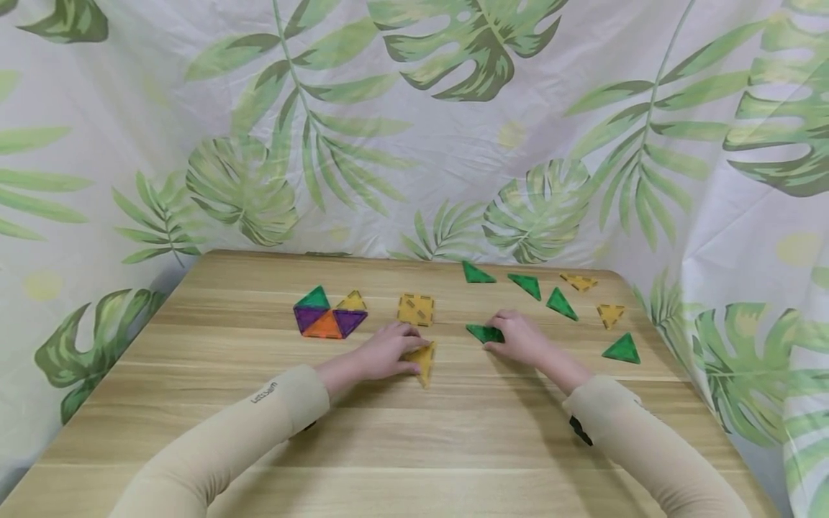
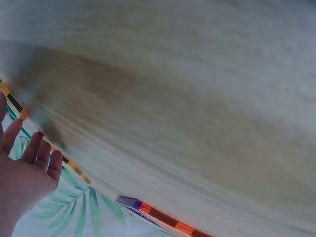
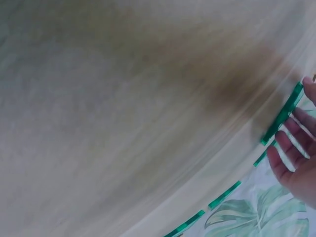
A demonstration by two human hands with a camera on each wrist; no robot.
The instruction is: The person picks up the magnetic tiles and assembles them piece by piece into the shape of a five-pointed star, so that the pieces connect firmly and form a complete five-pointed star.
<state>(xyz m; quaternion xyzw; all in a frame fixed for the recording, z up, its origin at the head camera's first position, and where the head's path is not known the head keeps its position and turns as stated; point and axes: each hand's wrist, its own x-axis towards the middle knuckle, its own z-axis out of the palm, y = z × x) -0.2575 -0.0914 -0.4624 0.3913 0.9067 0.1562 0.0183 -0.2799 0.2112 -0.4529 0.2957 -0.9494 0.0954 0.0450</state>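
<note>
My left hand (image 1: 388, 350) pinches a yellow triangular magnetic tile (image 1: 425, 363) by its left side, near the middle of the table. In the left wrist view, only part of that hand (image 2: 32, 170) shows at the left edge. To the right, my right hand (image 1: 518, 337) grips a green triangular magnetic tile (image 1: 479, 332) between thumb and fingers, and its right end is hidden by the hand. The right wrist view shows this green tile (image 3: 282, 114) edge-on beside the fingers. Just beyond the left hand lies a yellow square of tiles (image 1: 416, 309).
At left, a partial ring of purple, green, orange and yellow triangles (image 1: 322, 325) lies flat on the wooden table (image 1: 414, 446). Several loose green triangles (image 1: 561, 303) and two yellow ones (image 1: 610, 315) lie at the right. A leaf-print cloth (image 1: 453, 144) hangs behind the table.
</note>
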